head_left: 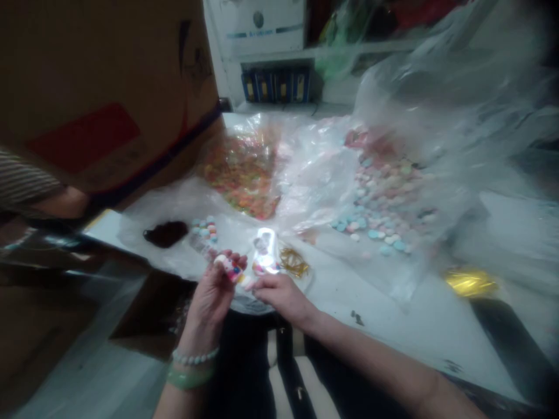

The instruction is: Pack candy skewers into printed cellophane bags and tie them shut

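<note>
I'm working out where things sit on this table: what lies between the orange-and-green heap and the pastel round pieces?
In the head view, crumpled clear plastic sheeting lies between the orange-and-green heap and the pastel round pieces.

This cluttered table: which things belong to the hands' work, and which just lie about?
Part of the work: the small red-and-white item in the left hand, touched by the right hand.
Lying about: pastel discs, orange-green pieces, gold strands, cardboard box.

No legible text (likely blur)
</note>
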Demonstrator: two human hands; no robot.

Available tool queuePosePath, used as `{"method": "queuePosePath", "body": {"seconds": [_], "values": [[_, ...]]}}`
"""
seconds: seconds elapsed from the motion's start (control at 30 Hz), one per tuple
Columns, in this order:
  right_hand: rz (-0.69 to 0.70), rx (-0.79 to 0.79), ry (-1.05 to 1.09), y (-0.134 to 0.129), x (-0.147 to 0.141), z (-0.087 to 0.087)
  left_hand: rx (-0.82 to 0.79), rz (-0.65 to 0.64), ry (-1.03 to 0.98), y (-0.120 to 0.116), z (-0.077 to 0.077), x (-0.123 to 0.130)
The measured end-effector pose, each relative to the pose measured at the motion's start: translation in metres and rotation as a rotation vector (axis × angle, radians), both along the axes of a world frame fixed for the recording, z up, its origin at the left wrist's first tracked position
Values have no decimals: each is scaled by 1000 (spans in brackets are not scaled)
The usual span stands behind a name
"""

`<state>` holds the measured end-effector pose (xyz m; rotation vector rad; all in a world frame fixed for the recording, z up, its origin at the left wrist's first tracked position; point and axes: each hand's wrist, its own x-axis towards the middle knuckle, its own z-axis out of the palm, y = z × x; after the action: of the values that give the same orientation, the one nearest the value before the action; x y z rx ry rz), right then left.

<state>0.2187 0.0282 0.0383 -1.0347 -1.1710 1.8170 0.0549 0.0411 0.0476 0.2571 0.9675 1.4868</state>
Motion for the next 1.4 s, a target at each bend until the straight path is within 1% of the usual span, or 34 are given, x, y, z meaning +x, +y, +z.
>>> {"method": "queuePosePath", "body": {"seconds": [0.1, 0.2, 0.33, 0.53, 0.63, 0.77, 0.9, 1.0, 1.1, 1.2, 1.3, 1.4], "values": [[40, -161, 108, 0, 4, -3, -83, -80, 65, -2, 0, -3], [37, -260, 179, 2, 10, -7, -153, -92, 95, -2, 2, -8], [29, -322, 249, 6, 16, -10, -114, -68, 167, -3, 1, -11], [78, -487, 305, 3, 10, -13, -32, -143, 237, -7, -2, -7], [68, -462, 307, 2, 4, -15, -55, -145, 193, -9, -1, -5], [43, -410, 294, 2, 2, -18, -153, -83, 23, -7, 5, -4], [59, -450, 284, 3, 0, -22, -180, -12, -83, -1, 7, -3], [58, -470, 266, 5, -2, -27, -152, 54, -96, 4, 3, -3], [55, -489, 288, 8, -4, -33, -122, 58, -84, 5, -4, -2], [91, -527, 321, 11, -6, -37, -101, 80, -35, 4, -10, 5], [90, -539, 331, 12, -9, -38, -122, 117, 11, 4, -14, 9], [91, -537, 322, 12, -11, -37, -165, 95, 0, 6, -19, 5]]}}
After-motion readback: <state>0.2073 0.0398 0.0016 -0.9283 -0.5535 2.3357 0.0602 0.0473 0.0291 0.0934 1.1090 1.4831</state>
